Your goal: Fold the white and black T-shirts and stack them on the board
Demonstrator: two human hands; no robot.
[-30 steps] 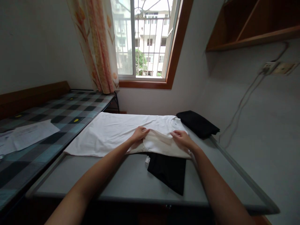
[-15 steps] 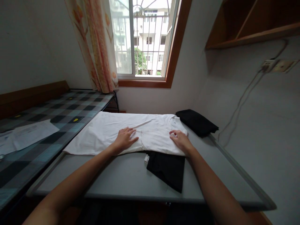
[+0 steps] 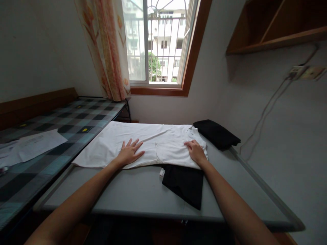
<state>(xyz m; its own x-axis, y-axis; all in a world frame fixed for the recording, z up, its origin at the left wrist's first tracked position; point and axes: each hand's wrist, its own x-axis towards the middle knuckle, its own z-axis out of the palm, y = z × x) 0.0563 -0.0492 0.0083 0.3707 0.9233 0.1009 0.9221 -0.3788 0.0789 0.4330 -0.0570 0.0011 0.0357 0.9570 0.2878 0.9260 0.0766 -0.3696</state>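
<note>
A white T-shirt [image 3: 102,146] lies spread sideways across the grey tabletop [image 3: 127,190], its neckline toward the right. My left hand [image 3: 128,153] rests flat on the middle of the shirt with its fingers spread. Near the neckline, my right hand [image 3: 196,152] has its fingers curled together on the cloth, gripping it close to the sleeve. The fingertips' exact hold is partly hidden. From under the shirt's near edge a black cloth piece [image 3: 185,185] sticks out, with a small white tag [image 3: 161,173] at its left corner.
A folded black garment [image 3: 217,133] lies at the table's back right, by the wall. Left of the table is a bed with a checked mattress [image 3: 97,117] and papers [image 3: 38,144] on it. A wooden shelf [image 3: 276,42] and hanging cables [image 3: 265,109] are on the right wall.
My left hand has slid left over the shirt and its fingers have spread wider. My right hand stays near the neckline, its fingers now closer together. The view has shifted slightly.
</note>
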